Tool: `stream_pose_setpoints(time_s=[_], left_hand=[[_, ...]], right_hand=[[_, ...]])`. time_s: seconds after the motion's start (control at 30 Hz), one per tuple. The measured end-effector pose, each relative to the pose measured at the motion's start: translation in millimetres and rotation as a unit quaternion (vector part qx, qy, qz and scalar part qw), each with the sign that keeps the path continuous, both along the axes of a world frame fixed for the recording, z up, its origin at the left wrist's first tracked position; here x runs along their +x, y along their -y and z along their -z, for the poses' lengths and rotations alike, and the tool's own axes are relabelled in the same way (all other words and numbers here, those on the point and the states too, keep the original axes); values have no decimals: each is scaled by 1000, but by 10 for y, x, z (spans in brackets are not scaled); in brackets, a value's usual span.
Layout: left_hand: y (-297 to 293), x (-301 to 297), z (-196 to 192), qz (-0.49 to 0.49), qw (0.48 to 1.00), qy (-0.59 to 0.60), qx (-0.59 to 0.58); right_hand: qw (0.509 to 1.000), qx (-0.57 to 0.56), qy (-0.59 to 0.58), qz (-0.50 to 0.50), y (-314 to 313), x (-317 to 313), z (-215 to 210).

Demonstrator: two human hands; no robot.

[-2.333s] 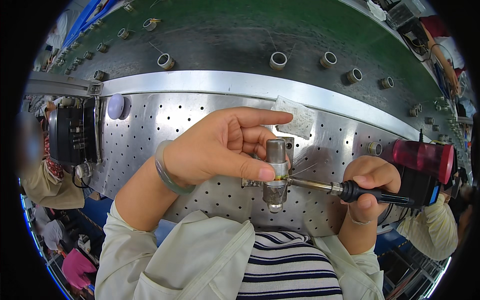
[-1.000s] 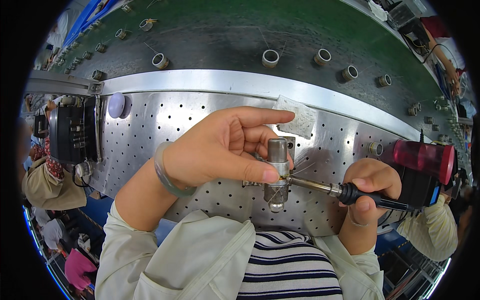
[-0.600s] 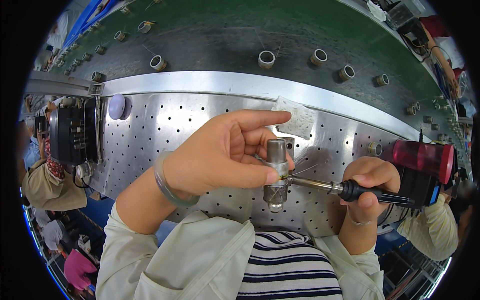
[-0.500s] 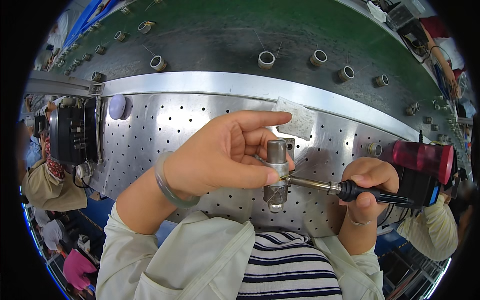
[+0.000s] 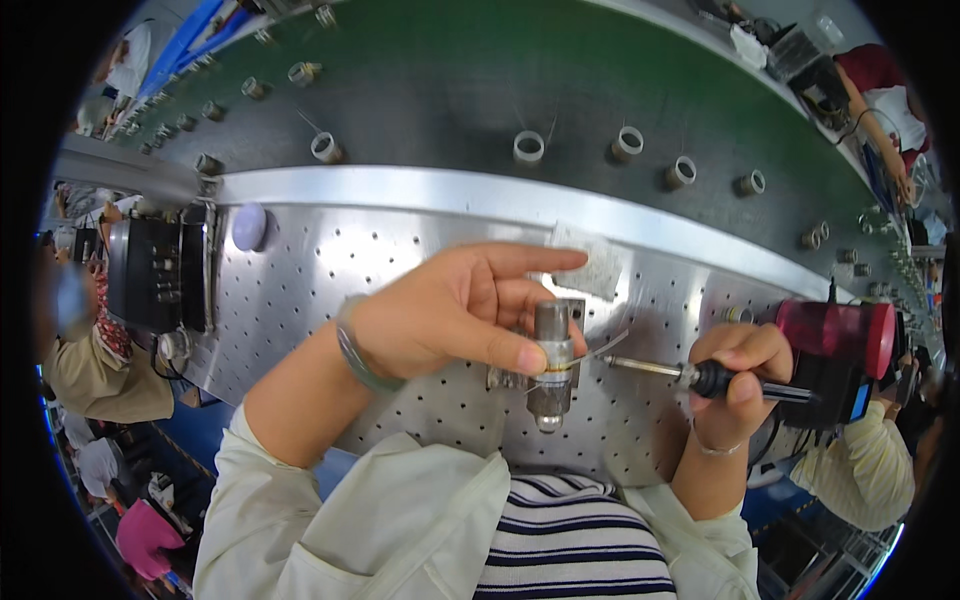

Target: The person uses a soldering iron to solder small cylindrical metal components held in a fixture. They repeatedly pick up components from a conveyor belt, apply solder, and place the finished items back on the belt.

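My left hand (image 5: 455,315) pinches a small metal cylinder part (image 5: 550,362) with a brass ring, holding it upright over the perforated steel table (image 5: 330,270). The index finger points out to the right above it. My right hand (image 5: 735,375) grips the black handle of a screwdriver (image 5: 690,375). Its metal shaft points left, with the tip a short gap away from the part's side. A thin metal strip sticks out from the part toward the shaft.
A green conveyor belt (image 5: 480,80) carries several metal rings (image 5: 528,147) beyond the table. A small clear bag (image 5: 590,262) lies behind the part. A red-and-black tool (image 5: 835,350) sits at the right, a black box (image 5: 155,270) at the left. Other people work nearby.
The screwdriver tip has pulled back to the right, off the side of the cylinder part. The rings on the belt have shifted leftward. My left hand keeps its hold.
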State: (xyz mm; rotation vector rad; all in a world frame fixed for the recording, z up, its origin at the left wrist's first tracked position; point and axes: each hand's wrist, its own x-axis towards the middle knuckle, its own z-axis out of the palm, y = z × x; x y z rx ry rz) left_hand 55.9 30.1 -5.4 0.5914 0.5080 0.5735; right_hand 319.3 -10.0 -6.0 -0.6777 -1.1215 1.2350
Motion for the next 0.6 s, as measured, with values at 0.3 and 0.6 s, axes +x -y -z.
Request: stream_pose_setpoints(time_s=[0.3, 0.6], left_hand=[[-848, -464, -148, -255, 869, -301, 301], [-1615, -1417, 195, -210, 477, -714, 468]], right_hand=[[996, -75, -38, 38, 37, 88, -67], [995, -100, 5, 13, 85, 29, -251]])
